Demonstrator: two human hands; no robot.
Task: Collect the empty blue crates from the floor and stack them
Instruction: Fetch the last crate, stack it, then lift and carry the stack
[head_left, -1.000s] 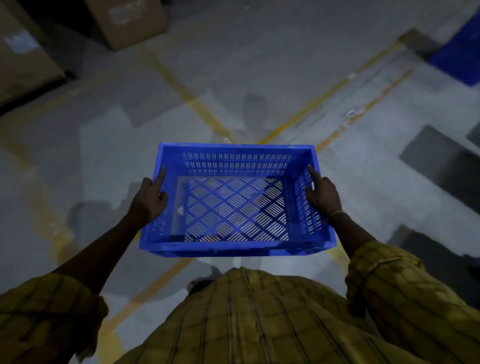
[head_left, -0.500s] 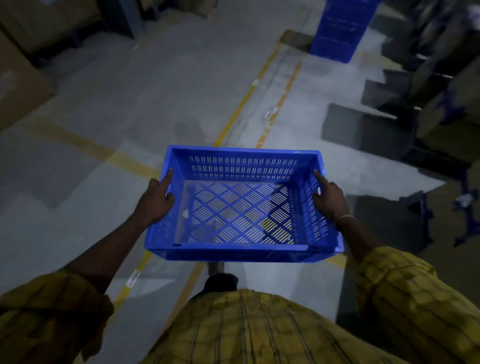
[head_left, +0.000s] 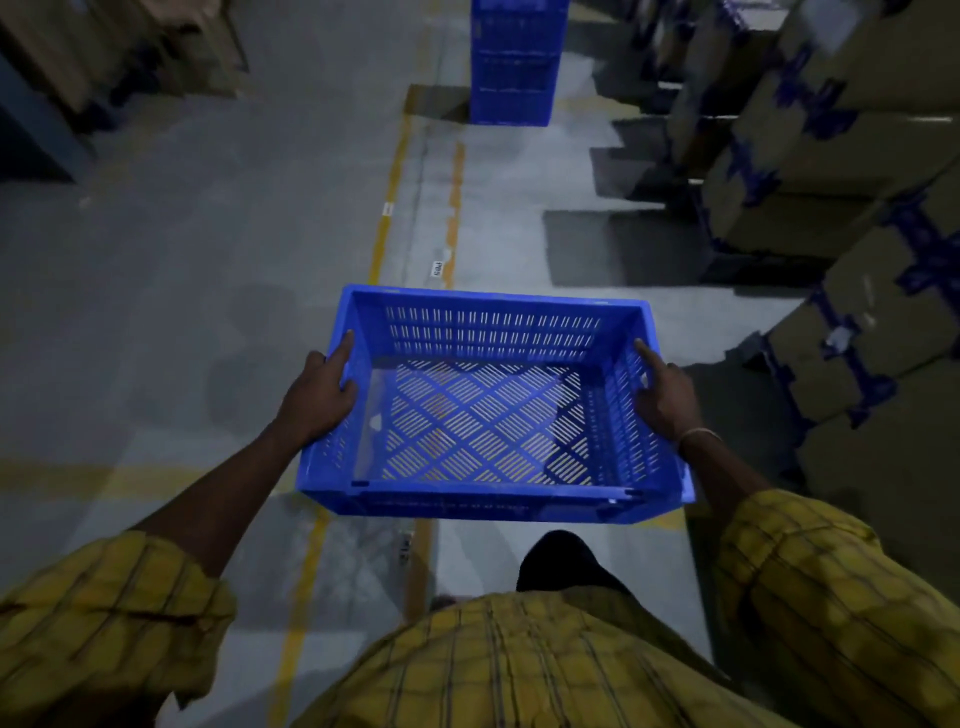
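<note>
Moved: view swings toward stack (head_left: 511, 62), now ahead down the aisle.
Crate (head_left: 493, 405): empty, carried at waist height.
Left hand (head_left: 319, 395): grips left wall.
Right hand (head_left: 665, 395): grips right wall.
Progress: crate collected; walking over and stacking remain.

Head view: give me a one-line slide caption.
Both hands, left and right, carry an empty blue crate toward a stack of crates ahead.

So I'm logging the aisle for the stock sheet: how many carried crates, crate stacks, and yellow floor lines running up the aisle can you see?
Carried crate: 1, gripped by left hand and right hand
Crate stack: 1; its crates are too blurred to count
Yellow lines: 2, one and another
Total: 4
</note>
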